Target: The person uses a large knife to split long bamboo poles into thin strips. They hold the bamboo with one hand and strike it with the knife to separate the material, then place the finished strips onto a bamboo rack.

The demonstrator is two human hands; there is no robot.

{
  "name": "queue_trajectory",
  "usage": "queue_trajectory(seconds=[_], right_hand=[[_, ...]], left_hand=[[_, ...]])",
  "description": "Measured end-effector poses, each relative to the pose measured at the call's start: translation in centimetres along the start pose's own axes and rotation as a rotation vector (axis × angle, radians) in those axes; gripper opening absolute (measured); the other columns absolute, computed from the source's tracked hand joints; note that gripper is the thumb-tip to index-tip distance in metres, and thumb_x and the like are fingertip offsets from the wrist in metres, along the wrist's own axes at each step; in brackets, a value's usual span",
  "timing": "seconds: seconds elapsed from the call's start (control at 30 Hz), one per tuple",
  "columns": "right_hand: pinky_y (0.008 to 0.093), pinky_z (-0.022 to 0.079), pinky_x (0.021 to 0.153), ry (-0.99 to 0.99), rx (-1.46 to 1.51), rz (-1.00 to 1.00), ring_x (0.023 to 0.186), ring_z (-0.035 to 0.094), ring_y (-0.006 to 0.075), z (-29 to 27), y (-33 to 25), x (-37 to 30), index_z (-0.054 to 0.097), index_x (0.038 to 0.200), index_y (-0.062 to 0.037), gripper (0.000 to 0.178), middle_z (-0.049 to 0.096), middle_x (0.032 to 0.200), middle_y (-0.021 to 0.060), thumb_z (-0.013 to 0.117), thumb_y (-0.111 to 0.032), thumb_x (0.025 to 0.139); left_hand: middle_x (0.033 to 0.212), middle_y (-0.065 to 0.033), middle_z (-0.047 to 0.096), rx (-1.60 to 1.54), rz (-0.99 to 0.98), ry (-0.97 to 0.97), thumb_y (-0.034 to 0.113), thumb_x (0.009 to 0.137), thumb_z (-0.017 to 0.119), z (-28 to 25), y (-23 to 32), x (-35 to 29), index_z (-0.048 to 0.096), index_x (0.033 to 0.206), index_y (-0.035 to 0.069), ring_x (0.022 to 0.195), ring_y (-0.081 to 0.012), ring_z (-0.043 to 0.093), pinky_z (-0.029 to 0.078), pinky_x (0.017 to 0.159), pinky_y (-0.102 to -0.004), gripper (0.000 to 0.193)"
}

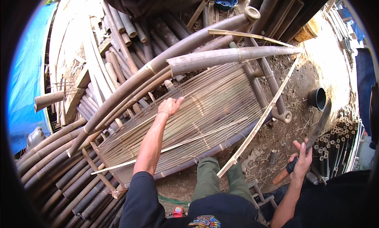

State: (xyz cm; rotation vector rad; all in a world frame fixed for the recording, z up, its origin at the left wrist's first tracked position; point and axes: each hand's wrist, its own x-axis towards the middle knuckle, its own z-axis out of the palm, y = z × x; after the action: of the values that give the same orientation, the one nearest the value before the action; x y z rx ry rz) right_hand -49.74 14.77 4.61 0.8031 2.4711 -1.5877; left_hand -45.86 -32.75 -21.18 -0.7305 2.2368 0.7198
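Note:
My left hand reaches forward and rests with spread fingers on a flat panel of thin bamboo slats lying in front of me. A long split bamboo strip leans across the panel's right side, its lower end near my knees. My right hand is out to the right, closed around the dark handle of a long curved machete whose blade points up and away. Two thick curved bamboo poles arch over the far edge of the panel.
Piles of thick bamboo poles lie at left and behind. A blue tarpaulin hangs far left. A black pot sits on dirt at right, a bundle of short bamboo tubes beyond my right hand, and a blue container at top.

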Motion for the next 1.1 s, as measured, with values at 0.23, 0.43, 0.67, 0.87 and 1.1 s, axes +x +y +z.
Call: queue_trajectory(seconds=[0.23,0.43,0.67,0.87,1.1], right_hand=[[0.0228,0.040,0.036,0.159,-0.181,0.387,0.042,0.049,0.0086,-7.8,12.8,-3.2,0.044,0.127,-0.0031,0.040,0.065,0.091,0.0110,0.056,-0.025,0.096],[0.0246,0.040,0.033,0.132,-0.213,0.598,0.039,0.049,0.0112,-8.3,19.6,-7.3,0.048,0.110,-0.0066,0.025,0.065,0.082,0.0096,0.057,-0.024,0.095],[0.0245,0.039,0.032,0.068,-0.243,0.668,0.039,0.049,0.0110,-6.0,20.7,-8.8,0.046,0.109,-0.0072,0.022,0.065,0.082,0.0101,0.056,-0.022,0.095],[0.0255,0.042,0.036,0.000,-0.242,0.737,0.042,0.051,0.0120,-4.7,20.4,-9.3,0.039,0.126,0.0012,0.044,0.066,0.084,0.0115,0.061,-0.018,0.093],[0.0261,0.041,0.036,0.011,-0.250,0.778,0.041,0.051,0.0130,-4.7,21.2,-9.5,0.035,0.129,0.0024,0.049,0.067,0.085,0.0123,0.061,-0.018,0.093]], left_hand=[[0.116,-0.0249,0.061,0.065,-0.138,0.081,0.071,0.085,0.037,2.4,-1.8,11.5,0.068,0.110,0.006,0.112,-0.0397,0.056,0.043,0.097,-0.0453,0.076],[0.109,-0.0313,0.061,0.049,-0.052,0.018,0.070,0.085,0.040,3.3,-0.5,13.9,0.069,0.103,-0.002,0.109,-0.0413,0.058,0.043,0.096,-0.0416,0.080],[0.110,-0.0323,0.060,0.040,-0.042,-0.059,0.071,0.085,0.039,4.0,-1.2,15.5,0.068,0.107,0.000,0.110,-0.0409,0.058,0.042,0.097,-0.0405,0.080],[0.108,-0.0329,0.061,-0.027,-0.092,-0.010,0.071,0.085,0.040,2.9,-2.0,16.2,0.068,0.106,-0.001,0.110,-0.0400,0.058,0.041,0.098,-0.0387,0.080],[0.103,-0.0312,0.063,-0.005,-0.075,-0.010,0.072,0.086,0.039,3.1,-1.0,15.7,0.070,0.102,0.000,0.106,-0.0415,0.059,0.043,0.094,-0.0420,0.080]])
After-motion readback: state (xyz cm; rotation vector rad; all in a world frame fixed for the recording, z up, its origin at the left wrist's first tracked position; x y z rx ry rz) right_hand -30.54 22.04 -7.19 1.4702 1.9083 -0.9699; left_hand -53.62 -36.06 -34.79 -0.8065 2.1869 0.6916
